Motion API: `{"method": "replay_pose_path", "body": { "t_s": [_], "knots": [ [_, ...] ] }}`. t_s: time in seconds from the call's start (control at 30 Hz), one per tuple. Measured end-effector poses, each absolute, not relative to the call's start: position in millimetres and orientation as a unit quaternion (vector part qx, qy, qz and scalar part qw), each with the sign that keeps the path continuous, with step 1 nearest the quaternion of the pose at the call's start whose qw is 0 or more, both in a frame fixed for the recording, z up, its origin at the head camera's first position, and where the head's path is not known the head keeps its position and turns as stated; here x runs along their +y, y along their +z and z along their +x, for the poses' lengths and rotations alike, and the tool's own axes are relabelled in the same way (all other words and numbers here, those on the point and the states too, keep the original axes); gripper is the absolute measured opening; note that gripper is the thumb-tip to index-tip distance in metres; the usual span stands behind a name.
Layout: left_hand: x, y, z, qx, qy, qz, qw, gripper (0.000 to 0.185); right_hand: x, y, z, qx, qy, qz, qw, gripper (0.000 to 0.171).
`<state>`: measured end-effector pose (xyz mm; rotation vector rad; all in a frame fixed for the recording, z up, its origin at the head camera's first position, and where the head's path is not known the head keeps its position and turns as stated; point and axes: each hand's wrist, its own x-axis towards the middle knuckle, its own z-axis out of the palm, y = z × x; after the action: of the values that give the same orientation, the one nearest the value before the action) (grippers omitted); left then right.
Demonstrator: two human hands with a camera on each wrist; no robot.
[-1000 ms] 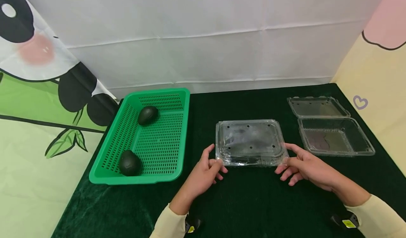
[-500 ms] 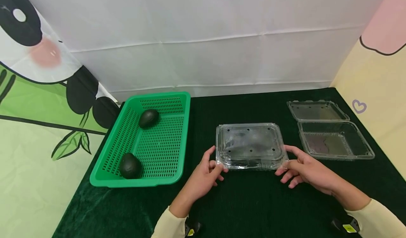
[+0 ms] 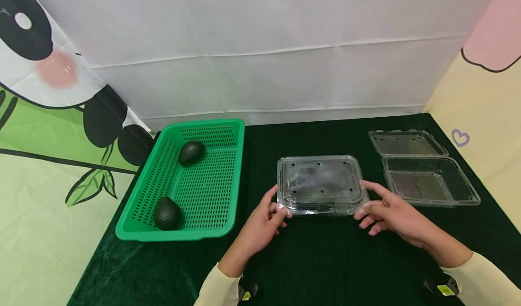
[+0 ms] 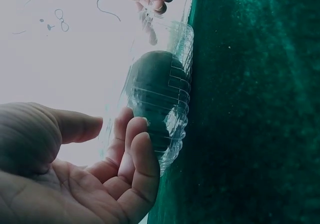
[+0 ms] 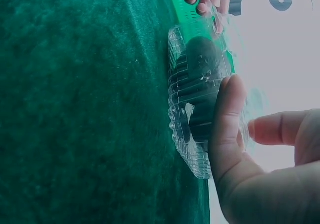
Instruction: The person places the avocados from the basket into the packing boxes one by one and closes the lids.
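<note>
1. A closed clear clamshell box [image 3: 321,184] sits on the dark green desk [image 3: 317,260], near the middle and just in front of the person.
2. The left hand [image 3: 262,222] holds the box at its near left corner; the thumb lies on the lid edge and the fingers curl against the ribbed side wall, as the left wrist view shows [image 4: 135,149].
3. The right hand [image 3: 390,213] holds the near right corner the same way, with the thumb on the rim and the fingers bent under and against the side wall [image 5: 227,129].
4. So each grip is partly closed, pinching one corner of the box rather than wrapping round it.
5. Through the ribbed wall both wrist views show a dark avocado [image 4: 155,79] inside the box.
6. The lid carries several small round holes and lies flat over the base.
7. A green basket [image 3: 228,170] stands to the left of the box, apart from it, and holds two more dark avocados, one at the far end [image 3: 190,152] and one at the near end [image 3: 166,213].
8. An open clamshell box [image 3: 427,181], its lid folded back away from the person, lies to the right, just beside the right hand but not touching it.
</note>
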<state>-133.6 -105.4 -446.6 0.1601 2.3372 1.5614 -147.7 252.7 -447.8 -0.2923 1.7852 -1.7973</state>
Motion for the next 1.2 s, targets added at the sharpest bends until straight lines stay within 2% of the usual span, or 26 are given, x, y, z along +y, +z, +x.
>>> {"method": "replay_pose_path", "body": {
  "t_s": [0.47,0.7,0.93,1.2],
  "knots": [
    [-87,-440,-159,0.845,0.531,0.019,0.065,0.058,230,-439,-169,0.713,-0.665,-0.06,0.214,0.065],
    [-77,-438,-180,0.845,0.534,-0.015,0.034,0.058,217,-432,-185,0.726,-0.661,-0.036,0.187,0.065],
    [-71,-436,-199,0.837,0.546,-0.029,0.024,0.058,208,-431,-203,0.733,-0.656,-0.02,0.177,0.064],
    [-73,-436,-215,0.833,0.551,-0.035,0.036,0.057,200,-430,-216,0.734,-0.656,-0.007,0.173,0.065]
  ]
}}
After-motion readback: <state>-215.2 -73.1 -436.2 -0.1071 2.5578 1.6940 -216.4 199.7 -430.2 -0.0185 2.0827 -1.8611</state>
